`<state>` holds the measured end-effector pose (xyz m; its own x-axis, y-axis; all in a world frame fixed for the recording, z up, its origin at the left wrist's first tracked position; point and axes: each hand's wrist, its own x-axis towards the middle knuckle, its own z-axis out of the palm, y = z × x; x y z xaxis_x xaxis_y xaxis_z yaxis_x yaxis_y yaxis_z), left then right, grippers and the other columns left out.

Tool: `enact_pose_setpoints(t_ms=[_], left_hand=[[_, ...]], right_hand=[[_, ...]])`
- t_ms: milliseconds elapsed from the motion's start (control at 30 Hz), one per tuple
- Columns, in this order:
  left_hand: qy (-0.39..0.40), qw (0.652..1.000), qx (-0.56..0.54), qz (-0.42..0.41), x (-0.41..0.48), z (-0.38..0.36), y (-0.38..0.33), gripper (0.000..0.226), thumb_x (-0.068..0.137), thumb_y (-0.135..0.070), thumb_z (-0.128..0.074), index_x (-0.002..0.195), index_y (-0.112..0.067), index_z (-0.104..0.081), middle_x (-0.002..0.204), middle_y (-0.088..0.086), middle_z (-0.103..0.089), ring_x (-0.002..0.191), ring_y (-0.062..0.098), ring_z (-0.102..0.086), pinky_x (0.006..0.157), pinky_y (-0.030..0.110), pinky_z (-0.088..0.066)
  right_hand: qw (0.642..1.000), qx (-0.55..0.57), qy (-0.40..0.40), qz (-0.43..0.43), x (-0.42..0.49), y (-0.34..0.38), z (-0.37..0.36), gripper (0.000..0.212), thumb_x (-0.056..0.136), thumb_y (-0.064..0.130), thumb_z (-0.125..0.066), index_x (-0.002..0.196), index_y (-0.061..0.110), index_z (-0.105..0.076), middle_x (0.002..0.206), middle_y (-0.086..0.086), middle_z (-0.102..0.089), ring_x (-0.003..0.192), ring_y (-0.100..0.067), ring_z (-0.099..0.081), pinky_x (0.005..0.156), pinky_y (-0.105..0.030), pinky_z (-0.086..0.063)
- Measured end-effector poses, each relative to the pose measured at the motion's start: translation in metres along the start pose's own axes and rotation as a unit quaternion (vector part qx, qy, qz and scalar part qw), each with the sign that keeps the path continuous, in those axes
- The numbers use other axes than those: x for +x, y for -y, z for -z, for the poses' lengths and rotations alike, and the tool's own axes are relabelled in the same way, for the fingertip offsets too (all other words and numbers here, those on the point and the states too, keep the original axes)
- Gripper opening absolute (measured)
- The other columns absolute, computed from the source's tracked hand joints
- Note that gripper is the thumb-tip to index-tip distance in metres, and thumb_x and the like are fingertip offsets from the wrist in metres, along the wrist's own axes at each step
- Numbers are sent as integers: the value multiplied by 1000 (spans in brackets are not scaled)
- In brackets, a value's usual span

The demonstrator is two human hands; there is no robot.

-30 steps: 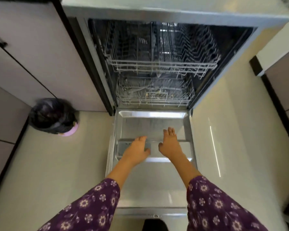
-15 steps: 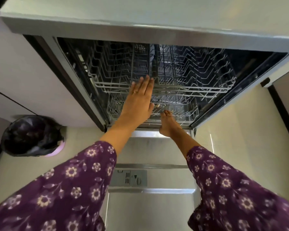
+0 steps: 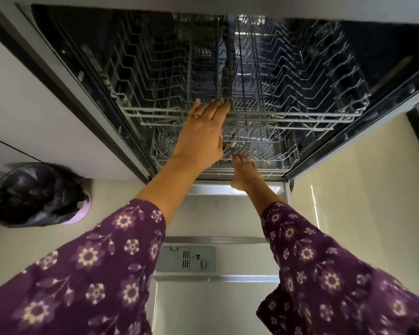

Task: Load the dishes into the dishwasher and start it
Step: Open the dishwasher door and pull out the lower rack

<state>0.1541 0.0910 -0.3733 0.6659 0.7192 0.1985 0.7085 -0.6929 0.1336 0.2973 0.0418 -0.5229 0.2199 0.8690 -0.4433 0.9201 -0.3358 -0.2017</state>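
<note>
**Both arms reach into the open dishwasher**

The dishwasher (image 3: 385, 56) stands open, its door (image 3: 215, 298) down flat. The left grip (image 3: 201, 134) is wide, with straight fingers touching the upper rack (image 3: 300, 112) at its front rail. The right grip (image 3: 244, 171) reaches the lower rack (image 3: 276, 163). I cannot tell whether it holds the wire.

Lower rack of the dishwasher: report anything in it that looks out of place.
Small pale and brownish scraps lie scattered on the lower rack, just beyond the right hand. They look like food debris, odd in a rack holding no dishes; too small to identify.
</note>
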Motion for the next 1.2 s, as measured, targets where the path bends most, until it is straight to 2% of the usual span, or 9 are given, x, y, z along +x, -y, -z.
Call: enact_pose_setpoints(t_ms=[133, 200, 267, 333, 500, 733, 800, 967, 1200], left_hand=[[6, 1000, -3, -5, 0, 0, 1, 69, 89, -15, -52, 150, -11, -21, 157, 8, -22, 145, 22, -19, 118, 36, 5], [13, 1000, 12, 0, -3, 1, -2, 76, 90, -18, -53, 152, -11, -11, 159, 8, -11, 147, 23, -9, 117, 37, 8], [11, 999, 15, 28, -15, -1, -9, 84, 90, -20, -54, 152, -9, 1, 160, 10, 3, 147, 26, 4, 118, 40, 7], [11, 998, -9, 68, -41, -6, -19, 85, 91, -18, -53, 151, -7, 6, 159, 12, 9, 147, 26, 8, 120, 41, 4], [129, 986, -42, 101, -146, -37, -42, 72, 97, -14, -42, 151, -8, 5, 160, 11, 5, 148, 23, 3, 118, 38, 4], [315, 935, -43, 155, -287, -58, -69, 74, 97, -19, -43, 151, -8, 7, 160, 10, 6, 148, 23, 4, 120, 38, -1], [326, 930, -53, 163, -321, -57, -76, 71, 97, -17, -40, 151, -6, 4, 160, 11, 3, 148, 23, 2, 121, 39, -3], [332, 925, -65, 173, -391, -51, -91, 71, 95, -11, -40, 151, -5, 4, 160, 11, 1, 148, 24, 0, 120, 38, -6], [306, 934, -61, 173, -446, -29, -105, 68, 93, -8, -41, 151, -4, -6, 159, 13, -7, 147, 25, -6, 120, 39, -5]], right_hand=[[1000, -18, -7, -7, -5, 0, 3, 81, 79, 12, -66, 148, 10, -23, 148, -13, -37, 138, -29, -34, 117, -43, -19], [999, -30, -1, -13, -20, 2, -2, 74, 81, 12, -62, 146, 11, -27, 145, -11, -43, 134, -28, -40, 115, -40, -23], [999, -31, 9, -13, -42, 2, -13, 72, 82, 10, -60, 146, 12, -28, 145, -10, -43, 134, -28, -38, 114, -38, -26], [999, -25, 16, -17, -68, 2, -26, 71, 83, 8, -58, 147, 14, -27, 147, -8, -39, 138, -29, -31, 114, -36, -26], [1000, -25, 7, 13, -130, -2, -53, 62, 85, 1, -51, 143, 13, -33, 143, -11, -43, 135, -31, -35, 111, -36, -30], [1000, -20, -15, 18, -219, -1, -100, 66, 83, -3, -53, 143, 14, -33, 141, -12, -45, 132, -30, -41, 106, -36, -39], [1000, -14, -20, 14, -245, 1, -114, 66, 81, -4, -53, 141, 15, -33, 142, -13, -43, 132, -31, -40, 104, -38, -41], [999, 3, -29, 18, -310, -2, -149, 68, 81, -12, -50, 140, 18, -35, 144, -10, -41, 138, -32, -32, 108, -39, -35], [998, 46, -43, 18, -389, -3, -190, 69, 81, -16, -47, 141, 18, -38, 143, -8, -45, 139, -30, -32, 115, -31, -22]])
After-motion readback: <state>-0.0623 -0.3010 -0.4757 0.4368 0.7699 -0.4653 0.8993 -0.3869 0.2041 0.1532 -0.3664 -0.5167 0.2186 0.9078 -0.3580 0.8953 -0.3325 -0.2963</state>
